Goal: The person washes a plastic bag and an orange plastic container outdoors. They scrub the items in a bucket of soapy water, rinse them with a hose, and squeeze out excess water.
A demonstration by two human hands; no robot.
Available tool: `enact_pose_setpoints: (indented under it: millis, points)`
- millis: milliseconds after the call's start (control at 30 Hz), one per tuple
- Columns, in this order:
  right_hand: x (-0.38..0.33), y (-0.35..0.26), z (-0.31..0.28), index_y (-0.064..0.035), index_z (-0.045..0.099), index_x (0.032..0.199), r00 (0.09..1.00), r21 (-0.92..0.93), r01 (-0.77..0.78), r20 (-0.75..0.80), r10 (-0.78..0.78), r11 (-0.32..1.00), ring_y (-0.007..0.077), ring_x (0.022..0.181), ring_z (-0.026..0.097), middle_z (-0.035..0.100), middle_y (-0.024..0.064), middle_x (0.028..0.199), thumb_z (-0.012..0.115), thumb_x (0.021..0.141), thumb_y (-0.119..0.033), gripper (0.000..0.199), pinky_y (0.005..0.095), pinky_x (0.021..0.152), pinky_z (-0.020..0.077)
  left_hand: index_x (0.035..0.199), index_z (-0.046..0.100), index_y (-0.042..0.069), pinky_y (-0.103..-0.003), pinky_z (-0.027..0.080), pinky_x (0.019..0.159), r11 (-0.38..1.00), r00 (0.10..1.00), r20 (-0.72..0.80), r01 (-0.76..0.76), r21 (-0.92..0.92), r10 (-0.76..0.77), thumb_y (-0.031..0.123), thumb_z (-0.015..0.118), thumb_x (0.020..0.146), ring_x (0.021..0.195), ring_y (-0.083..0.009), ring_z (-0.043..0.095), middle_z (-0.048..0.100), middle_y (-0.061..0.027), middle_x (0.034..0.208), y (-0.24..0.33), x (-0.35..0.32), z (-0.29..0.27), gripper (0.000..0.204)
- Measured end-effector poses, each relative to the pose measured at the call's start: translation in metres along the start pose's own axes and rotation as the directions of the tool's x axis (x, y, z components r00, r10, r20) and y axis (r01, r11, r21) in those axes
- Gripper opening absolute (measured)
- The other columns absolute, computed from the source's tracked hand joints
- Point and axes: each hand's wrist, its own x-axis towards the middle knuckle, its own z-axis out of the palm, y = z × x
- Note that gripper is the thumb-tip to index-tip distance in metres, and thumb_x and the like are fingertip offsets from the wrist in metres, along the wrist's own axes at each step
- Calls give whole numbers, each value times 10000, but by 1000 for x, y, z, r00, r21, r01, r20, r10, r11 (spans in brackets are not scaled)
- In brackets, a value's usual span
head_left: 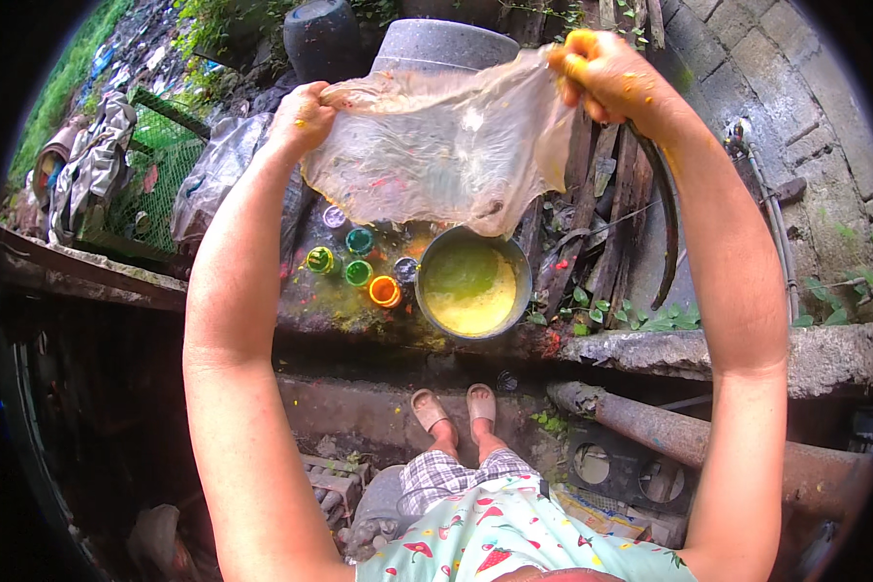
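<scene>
- While both arms reach up and forward, the left hand and the right hand hold a thin, see-through plastic sheet stretched between them.
- The left hand is closed in a fist on the sheet's upper left corner; the fingers are wrapped round the bunched edge.
- The right hand pinches the upper right corner, fingers closed tight on it; this hand and its wrist are smeared with yellow colour.
- The sheet hangs slack and wrinkled, its lower edge drooping just above a round metal bowl.
- The bowl stands on a stained concrete ledge and holds a yellow liquid that looks greenish toward the far side.
- Just to the left of the bowl stands a cluster of small open pots with green, orange and pale colours, close together on the same ledge.
- Behind the sheet stand a grey drum and a dark pot.
- Old wooden planks lean to the right of the bowl.
- Below the ledge, the person's two feet in sandals stand on the ground, beside a rusty pipe.
- Green wire mesh and a bundle of cloth lie at the far left.
</scene>
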Motion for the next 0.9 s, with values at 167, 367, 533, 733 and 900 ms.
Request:
enact_pose_setpoints:
  millis: [167,367,533,733,900]
  points:
    - [3,-5,43,-65,649,1037,997,144,-59,59,51,988,94,472,583,737,57,767,696,1061,-330,270,274,395,417,1253,745,152,-391,566,955,731,937,79,-209,-650,339,193,724,980,1039,-222,713,769,-77,1012,73,0,72,276]
    - [-6,32,118,-30,659,1211,999,374,-42,39,30,926,138,511,640,751,78,823,702,1039,-281,307,301,437,493,1107,797,134,-417,612,899,909,862,363,-225,-351,354,332,694,993,1023,-304,787,810,-147,1027,151,-15,126,250]
    - [-41,147,196,-6,490,1544,936,497,-151,-207,286,854,161,760,694,730,104,938,948,768,-170,916,333,622,558,1180,747,24,-432,617,935,754,962,255,241,-612,-101,84,598,938,1029,-330,784,787,-199,1102,170,-15,109,290]
    - [-45,232,286,-23,495,1581,873,52,-473,-111,476,880,337,1411,625,613,235,1551,987,718,-317,1036,417,1140,517,1325,641,15,-546,649,951,351,977,-12,-87,-932,211,195,527,1117,1077,-340,766,740,-160,1224,201,-26,121,297]
    - [-21,173,279,-107,615,1465,975,-411,-63,-220,-32,909,336,1323,636,661,181,1413,750,954,-380,595,435,1086,513,1475,597,73,-545,603,1023,336,884,119,292,-895,-451,328,738,981,1177,-352,728,696,-201,1326,185,-78,151,574]
